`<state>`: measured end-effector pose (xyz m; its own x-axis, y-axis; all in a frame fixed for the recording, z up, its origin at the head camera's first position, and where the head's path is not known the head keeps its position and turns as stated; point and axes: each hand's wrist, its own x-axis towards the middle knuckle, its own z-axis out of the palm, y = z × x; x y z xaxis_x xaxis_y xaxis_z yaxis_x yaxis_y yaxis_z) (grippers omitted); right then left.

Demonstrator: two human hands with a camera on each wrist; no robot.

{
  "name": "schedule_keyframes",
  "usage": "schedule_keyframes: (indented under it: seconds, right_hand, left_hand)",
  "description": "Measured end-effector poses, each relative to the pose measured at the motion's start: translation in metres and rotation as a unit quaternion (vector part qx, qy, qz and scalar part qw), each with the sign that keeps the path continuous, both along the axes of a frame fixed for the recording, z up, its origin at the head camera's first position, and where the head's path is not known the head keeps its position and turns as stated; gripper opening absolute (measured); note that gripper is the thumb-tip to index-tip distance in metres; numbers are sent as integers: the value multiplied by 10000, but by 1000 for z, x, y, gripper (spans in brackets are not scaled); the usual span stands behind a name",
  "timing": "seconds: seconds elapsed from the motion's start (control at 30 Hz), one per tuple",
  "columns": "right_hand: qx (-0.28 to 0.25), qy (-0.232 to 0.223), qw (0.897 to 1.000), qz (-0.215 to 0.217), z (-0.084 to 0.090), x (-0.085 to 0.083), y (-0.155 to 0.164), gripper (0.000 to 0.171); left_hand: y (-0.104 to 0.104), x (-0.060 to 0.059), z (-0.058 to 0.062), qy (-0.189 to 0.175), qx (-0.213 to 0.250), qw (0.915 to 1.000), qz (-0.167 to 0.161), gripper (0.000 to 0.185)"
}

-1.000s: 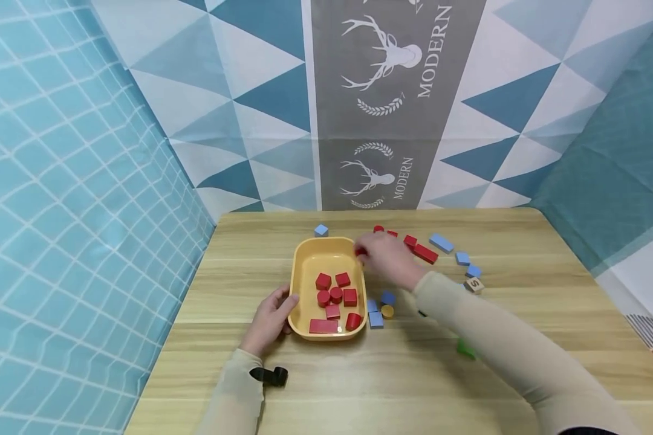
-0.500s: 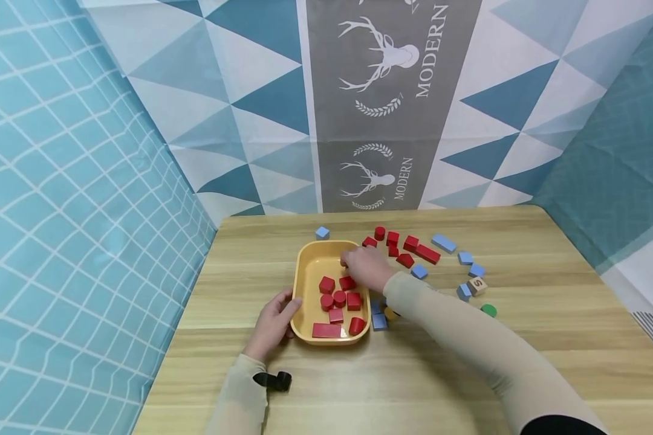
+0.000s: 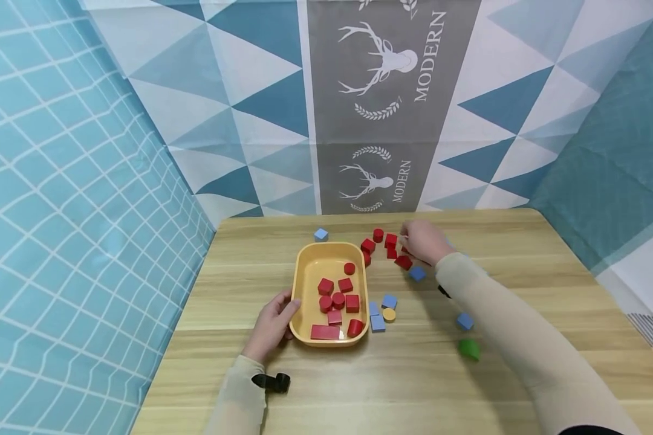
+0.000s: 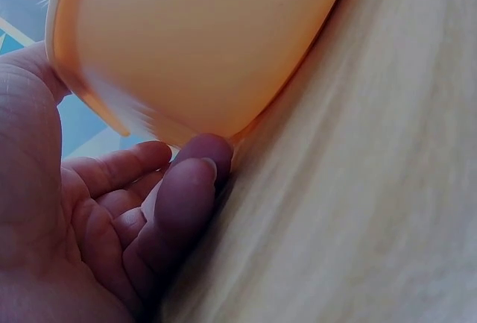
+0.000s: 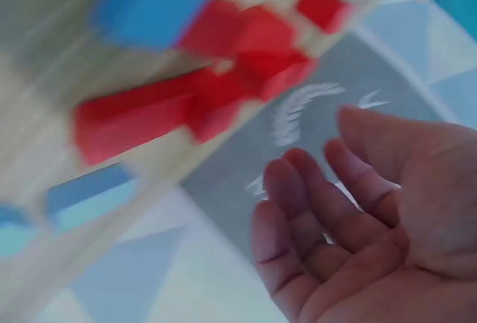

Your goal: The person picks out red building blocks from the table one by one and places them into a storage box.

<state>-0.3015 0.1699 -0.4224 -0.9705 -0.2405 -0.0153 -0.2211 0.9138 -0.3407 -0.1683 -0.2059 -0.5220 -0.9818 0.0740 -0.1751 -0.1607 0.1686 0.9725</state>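
A yellow plastic tray (image 3: 322, 266) sits on the table with several red blocks in it, including a short red cylinder (image 3: 349, 268) near its far right part. My left hand (image 3: 270, 323) grips the tray's left side, thumb over the rim; the left wrist view shows its curled fingers (image 4: 182, 200) against the outer wall. To the tray's right, my right hand (image 3: 425, 241) hovers over a group of loose red blocks (image 3: 391, 240), partly covering them. Seen from the right wrist, that hand (image 5: 358, 226) has loosely bent fingers and holds nothing, beside a long red block (image 5: 138, 118).
Blue blocks (image 3: 378, 324) and a yellow disc (image 3: 389, 315) lie by the tray's right side. One blue block (image 3: 321, 235) is behind the tray. A green block (image 3: 470, 349) and another blue block (image 3: 465, 321) lie near the right forearm. Patterned cloth hangs behind the table.
My right hand carried a red cylinder into the tray, let it go, and moved back right over the loose red blocks. The left hand still holds the tray.
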Motion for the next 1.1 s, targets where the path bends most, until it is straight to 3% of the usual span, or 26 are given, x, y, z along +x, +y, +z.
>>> schedule_keyframes:
  seconds: [0.13, 0.3, 0.53, 0.73, 0.93, 1.1]
  right_hand:
    - [308, -136, 9993, 157, -15, 3, 19, 15]
    - [319, -360, 9973, 552, -31, 8, 15, 16]
    - [911, 61, 9939, 624, -51, 14, 8, 20]
    - [651, 181, 9966, 466, -55, 14, 2, 39]
    - [817, 343, 9947, 529, -58, 14, -8, 34]
    - [448, 273, 9981, 337, -46, 17, -17, 33]
  left_hand:
    - [-2, 0, 0, -35, -42, 10000, 18, 54]
    - [-2, -1, 0, 21, -36, 10000, 70, 52]
    - [-1, 0, -1, 85, -142, 9999, 51, 49]
    - [0, 0, 1, 147, -218, 9996, 47, 50]
    - [0, 1, 0, 84, -188, 9998, 60, 49]
    - [-1, 1, 0, 83, -218, 9997, 75, 49]
